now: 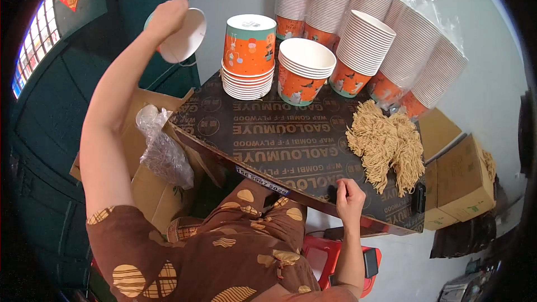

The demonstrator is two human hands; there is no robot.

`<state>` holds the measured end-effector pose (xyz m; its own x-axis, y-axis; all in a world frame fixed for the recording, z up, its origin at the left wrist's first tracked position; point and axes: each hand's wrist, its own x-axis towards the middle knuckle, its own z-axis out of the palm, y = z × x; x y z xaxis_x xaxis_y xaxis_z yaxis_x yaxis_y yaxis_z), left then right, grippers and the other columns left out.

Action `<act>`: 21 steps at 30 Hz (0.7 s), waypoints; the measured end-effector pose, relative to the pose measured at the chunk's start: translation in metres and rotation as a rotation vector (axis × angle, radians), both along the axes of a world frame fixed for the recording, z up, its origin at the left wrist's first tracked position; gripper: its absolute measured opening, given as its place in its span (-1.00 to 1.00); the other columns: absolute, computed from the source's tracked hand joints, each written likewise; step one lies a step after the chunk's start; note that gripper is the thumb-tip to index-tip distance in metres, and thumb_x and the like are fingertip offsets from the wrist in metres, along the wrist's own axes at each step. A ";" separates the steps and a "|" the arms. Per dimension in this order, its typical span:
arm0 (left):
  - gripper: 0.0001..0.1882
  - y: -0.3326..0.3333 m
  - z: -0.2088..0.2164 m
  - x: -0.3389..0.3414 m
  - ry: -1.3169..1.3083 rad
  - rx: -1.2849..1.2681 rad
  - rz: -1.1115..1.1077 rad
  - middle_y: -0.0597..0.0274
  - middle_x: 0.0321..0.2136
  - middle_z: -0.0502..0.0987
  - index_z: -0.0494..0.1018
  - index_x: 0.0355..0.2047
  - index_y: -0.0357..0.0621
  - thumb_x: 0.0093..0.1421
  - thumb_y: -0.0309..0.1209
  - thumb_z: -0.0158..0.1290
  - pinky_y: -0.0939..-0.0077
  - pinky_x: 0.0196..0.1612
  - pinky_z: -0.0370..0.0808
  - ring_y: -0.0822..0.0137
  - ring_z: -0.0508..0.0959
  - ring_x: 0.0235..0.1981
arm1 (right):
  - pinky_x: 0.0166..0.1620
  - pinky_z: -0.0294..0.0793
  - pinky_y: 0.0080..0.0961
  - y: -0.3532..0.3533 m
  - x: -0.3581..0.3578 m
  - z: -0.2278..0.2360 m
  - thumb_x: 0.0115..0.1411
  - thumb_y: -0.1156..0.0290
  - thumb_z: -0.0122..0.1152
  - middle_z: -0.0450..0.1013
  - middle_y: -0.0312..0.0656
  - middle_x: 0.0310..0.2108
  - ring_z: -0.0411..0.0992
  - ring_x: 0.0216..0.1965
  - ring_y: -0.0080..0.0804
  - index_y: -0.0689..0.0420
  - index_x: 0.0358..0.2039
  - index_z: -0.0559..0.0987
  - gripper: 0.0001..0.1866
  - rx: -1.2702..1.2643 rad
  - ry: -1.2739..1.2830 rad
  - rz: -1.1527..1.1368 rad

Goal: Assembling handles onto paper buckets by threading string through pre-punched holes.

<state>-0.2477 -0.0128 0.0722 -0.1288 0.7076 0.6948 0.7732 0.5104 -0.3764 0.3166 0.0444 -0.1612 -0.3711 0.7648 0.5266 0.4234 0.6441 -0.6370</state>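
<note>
1. Moderately bright, mostly even light covers the dark, printed plywood table [279, 140].
2. Strong glare fills the barred, pale window [36, 39] at far left.
3. Small highlights glint on the crumpled, clear plastic bag [168, 159].
4. Fisheye curvature bends edges; black vignetting swallows the corners.

my feed shows a brown short-sleeved top [196, 268] across the bottom of the frame, printed with tan-yellow rounded patches, some striped, some crosshatched. left sleeve [117, 240], lower left: ends above the elbow, one crosshatched patch at the hem. trousers [224, 221], lower centre: same brown, similar patches. i note left hand [169, 18], upper left, and right hand [351, 197], lower right of centre, both bare.
</note>
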 end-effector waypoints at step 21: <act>-0.95 0.113 -0.026 0.121 0.404 0.142 -0.393 0.16 -0.50 0.44 0.40 -0.50 -0.17 0.00 -0.49 0.05 0.47 -0.51 0.56 0.29 0.56 -0.44 | -0.46 0.41 -0.39 0.001 -0.001 0.001 0.18 0.56 0.14 0.47 -0.04 -0.53 0.46 -0.56 -0.17 0.25 -0.41 0.56 -0.93 0.080 0.009 0.016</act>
